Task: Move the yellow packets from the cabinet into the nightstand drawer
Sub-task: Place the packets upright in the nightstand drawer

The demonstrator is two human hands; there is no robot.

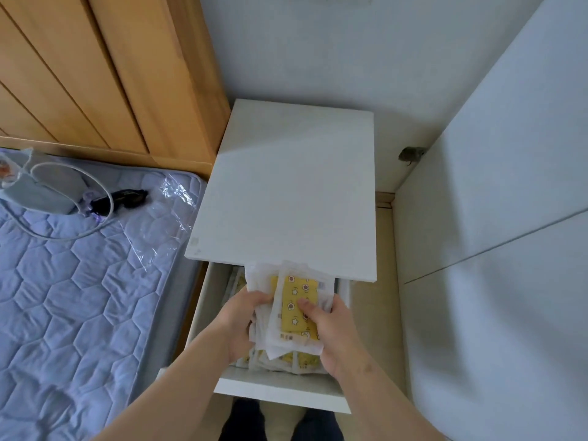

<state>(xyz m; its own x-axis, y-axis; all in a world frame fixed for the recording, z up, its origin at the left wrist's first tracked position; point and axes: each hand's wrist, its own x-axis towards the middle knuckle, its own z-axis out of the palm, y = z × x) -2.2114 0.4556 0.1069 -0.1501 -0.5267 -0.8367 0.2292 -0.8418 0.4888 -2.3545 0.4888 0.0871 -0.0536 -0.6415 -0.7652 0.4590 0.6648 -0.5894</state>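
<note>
Yellow packets (298,308): gripping the stack over nightstand drawer (280,393) with left hand (242,326) and right hand (334,338) (2 clamped), likely placing step; next needing flat release.

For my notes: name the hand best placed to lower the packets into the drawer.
Probably right: right hand pins the packets, thumb on top; left hand only grips their left edge.

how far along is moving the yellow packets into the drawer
Done: some packets lie in the open drawer. In hand: the left hand and right hand grip a stack above them. Left: set it down; whether more remain elsewhere cannot be told.
</note>
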